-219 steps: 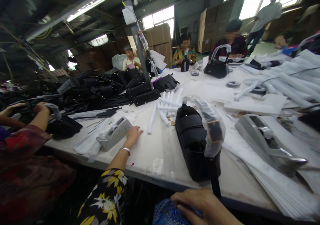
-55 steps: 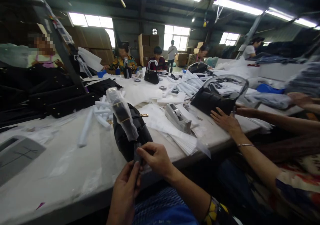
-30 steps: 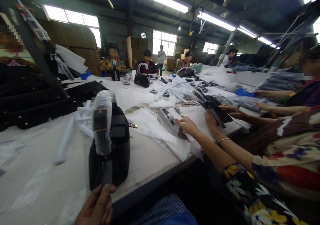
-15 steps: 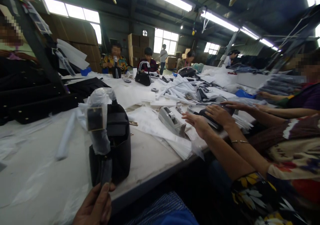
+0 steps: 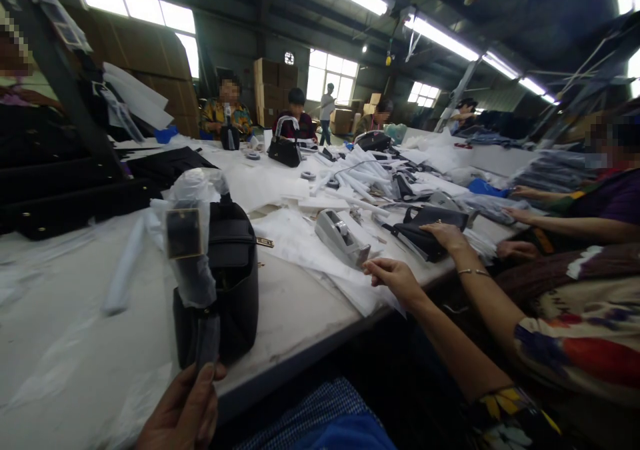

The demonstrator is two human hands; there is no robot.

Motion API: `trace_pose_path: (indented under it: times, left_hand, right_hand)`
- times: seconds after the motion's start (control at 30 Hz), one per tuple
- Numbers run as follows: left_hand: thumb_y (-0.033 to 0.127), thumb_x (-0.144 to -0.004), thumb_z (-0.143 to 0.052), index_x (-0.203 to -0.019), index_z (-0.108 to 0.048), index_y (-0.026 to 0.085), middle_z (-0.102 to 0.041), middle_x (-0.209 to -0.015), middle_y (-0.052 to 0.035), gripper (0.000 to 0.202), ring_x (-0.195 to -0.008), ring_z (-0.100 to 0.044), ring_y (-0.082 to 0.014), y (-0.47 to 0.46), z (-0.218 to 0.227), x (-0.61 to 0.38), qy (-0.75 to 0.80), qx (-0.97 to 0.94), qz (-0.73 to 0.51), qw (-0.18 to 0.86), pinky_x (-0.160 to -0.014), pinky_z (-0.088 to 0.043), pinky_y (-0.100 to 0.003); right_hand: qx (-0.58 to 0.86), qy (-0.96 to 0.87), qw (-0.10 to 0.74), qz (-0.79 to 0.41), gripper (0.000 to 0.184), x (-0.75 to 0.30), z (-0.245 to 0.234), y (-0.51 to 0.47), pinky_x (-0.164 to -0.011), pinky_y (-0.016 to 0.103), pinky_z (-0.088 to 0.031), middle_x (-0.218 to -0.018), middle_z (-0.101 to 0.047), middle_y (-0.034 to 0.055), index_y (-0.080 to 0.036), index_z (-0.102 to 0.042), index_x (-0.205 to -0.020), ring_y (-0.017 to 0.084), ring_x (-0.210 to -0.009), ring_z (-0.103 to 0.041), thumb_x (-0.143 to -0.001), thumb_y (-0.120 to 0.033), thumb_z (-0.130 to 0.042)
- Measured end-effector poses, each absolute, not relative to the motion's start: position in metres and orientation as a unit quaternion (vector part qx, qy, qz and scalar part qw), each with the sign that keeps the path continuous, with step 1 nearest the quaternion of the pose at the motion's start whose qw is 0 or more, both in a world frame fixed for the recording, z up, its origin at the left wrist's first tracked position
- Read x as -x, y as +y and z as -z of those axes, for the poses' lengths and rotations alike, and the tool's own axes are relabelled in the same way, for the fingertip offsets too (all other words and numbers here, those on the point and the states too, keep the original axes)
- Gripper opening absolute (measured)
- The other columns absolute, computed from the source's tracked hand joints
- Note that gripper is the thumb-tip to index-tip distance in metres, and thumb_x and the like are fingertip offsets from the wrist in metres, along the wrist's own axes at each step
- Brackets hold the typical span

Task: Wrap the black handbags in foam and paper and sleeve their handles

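A black handbag stands on the table near its front edge. Its handle is wrapped in clear plastic, with a square gold-rimmed piece on it. At the lower end of that handle, my left hand pinches a plastic-covered strap between thumb and fingers. My right hand reaches out at the right, thumb and fingertips closed at the cutting end of a grey tape dispenser. They appear to pinch the end of the tape, which is barely visible.
White paper sheets lie under the dispenser. A co-worker's hand with a bracelet rests on another dark bag close to my right hand. Black bags are piled at left. Other people sit across the table.
My right hand has gone from spread fingers to a pinch at the dispenser's end. The co-worker's other hand has drawn back from the bag. My left hand keeps its grip.
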State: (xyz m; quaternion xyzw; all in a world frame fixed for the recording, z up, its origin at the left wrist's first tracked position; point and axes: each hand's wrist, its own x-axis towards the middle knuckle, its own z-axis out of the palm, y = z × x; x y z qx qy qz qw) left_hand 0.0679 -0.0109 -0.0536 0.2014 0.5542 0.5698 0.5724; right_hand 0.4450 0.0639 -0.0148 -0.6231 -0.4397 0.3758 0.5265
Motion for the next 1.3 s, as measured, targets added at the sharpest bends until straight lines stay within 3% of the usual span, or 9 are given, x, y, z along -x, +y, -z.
trace_pose_path:
  times: [0.13,0.33,0.53,0.67,0.77,0.87,1.0,1.13,1.3]
  left_hand:
    - [0.054,-0.051,-0.091,-0.087,-0.069,0.017,-0.065,-0.075,0.0019,0.056,-0.044,-0.033,-0.0013,-0.016,0.047,-0.076,0.54,-0.23,-0.602,0.542,-0.036,-0.027,-0.013]
    - [0.051,-0.078,-0.076,-0.09,-0.067,0.016,-0.034,-0.052,0.0097,0.038,-0.046,-0.024,-0.0033,-0.022,0.048,-0.078,0.521,-0.295,-0.612,0.517,-0.041,-0.02,-0.014]
    - [0.05,-0.083,-0.072,-0.109,-0.066,0.018,-0.043,-0.059,0.0077,0.042,-0.048,-0.026,-0.0044,-0.024,0.053,-0.077,0.527,-0.316,-0.612,0.498,-0.042,-0.02,-0.016]
    - [0.05,-0.082,-0.072,-0.103,-0.068,0.017,-0.049,-0.063,0.0057,0.04,-0.049,-0.029,-0.0035,-0.027,0.053,-0.075,0.544,-0.329,-0.606,0.479,-0.043,-0.021,-0.016]
    - [0.048,-0.081,-0.074,-0.097,-0.067,0.017,-0.056,-0.073,0.0037,0.035,-0.047,-0.028,-0.001,-0.03,0.046,-0.073,0.516,-0.298,-0.611,0.522,-0.041,-0.019,-0.015]
    - [0.044,-0.082,-0.074,-0.092,-0.066,0.016,-0.059,-0.081,0.0024,0.032,-0.045,-0.025,0.001,-0.032,0.037,-0.071,0.467,-0.239,-0.602,0.602,-0.038,-0.017,-0.014]
    - [0.048,-0.086,-0.068,-0.095,-0.066,0.015,-0.057,-0.074,0.0033,0.035,-0.042,-0.024,0.0019,-0.033,0.03,-0.072,0.445,-0.201,-0.579,0.653,-0.037,-0.016,-0.012]
    - [0.05,-0.084,-0.069,-0.091,-0.067,0.014,-0.05,-0.062,0.0068,0.037,-0.037,-0.021,0.0023,-0.032,0.028,-0.073,0.461,-0.211,-0.558,0.657,-0.035,-0.014,-0.013]
    - [0.054,-0.08,-0.072,-0.087,-0.066,0.015,-0.052,-0.062,0.0065,0.039,-0.035,-0.021,0.0028,-0.031,0.024,-0.07,0.474,-0.232,-0.536,0.659,-0.034,-0.013,-0.013]
  right_hand:
    - [0.537,-0.556,0.476,-0.42,0.033,-0.381,-0.013,0.043,-0.057,0.021,-0.048,-0.075,-0.072,0.0041,-0.015,-0.077,-0.088,0.009,-0.056,-0.059,-0.077,-0.046,-0.079]
    - [0.393,-0.627,0.375,-0.558,0.033,-0.257,-0.028,0.032,-0.05,0.019,-0.047,-0.067,-0.071,0.0041,-0.014,-0.076,-0.082,0.011,-0.053,-0.06,-0.085,-0.046,-0.071]
    - [0.437,-0.647,0.32,-0.537,0.035,-0.2,-0.015,0.054,-0.043,0.017,-0.042,-0.059,-0.069,0.0032,-0.015,-0.07,-0.067,0.01,-0.048,-0.058,-0.088,-0.043,-0.066]
    - [0.458,-0.663,0.266,-0.529,0.036,-0.202,-0.011,0.065,-0.04,0.019,-0.042,-0.058,-0.069,0.004,-0.014,-0.069,-0.065,0.01,-0.044,-0.056,-0.086,-0.044,-0.068]
    - [0.4,-0.661,0.265,-0.577,0.037,-0.211,-0.007,0.07,-0.047,0.02,-0.046,-0.06,-0.068,0.0032,-0.013,-0.071,-0.067,0.01,-0.048,-0.057,-0.082,-0.048,-0.072]
    - [0.3,-0.63,0.274,-0.662,0.038,-0.217,0.003,0.071,-0.064,0.024,-0.052,-0.072,-0.071,0.004,-0.013,-0.076,-0.079,0.012,-0.063,-0.063,-0.077,-0.051,-0.076]
    - [0.28,-0.587,0.312,-0.692,0.039,-0.215,0.016,0.063,-0.076,0.028,-0.052,-0.083,-0.073,0.004,-0.016,-0.078,-0.092,0.014,-0.072,-0.065,-0.075,-0.051,-0.079]
    - [0.344,-0.573,0.37,-0.645,0.034,-0.204,0.023,0.054,-0.072,0.027,-0.05,-0.073,-0.071,0.0021,-0.016,-0.079,-0.088,0.014,-0.068,-0.063,-0.077,-0.047,-0.076]
    - [0.382,-0.564,0.388,-0.621,0.021,-0.195,0.022,0.051,-0.064,0.025,-0.048,-0.07,-0.07,0.0017,-0.013,-0.077,-0.082,0.014,-0.063,-0.062,-0.077,-0.033,-0.073]
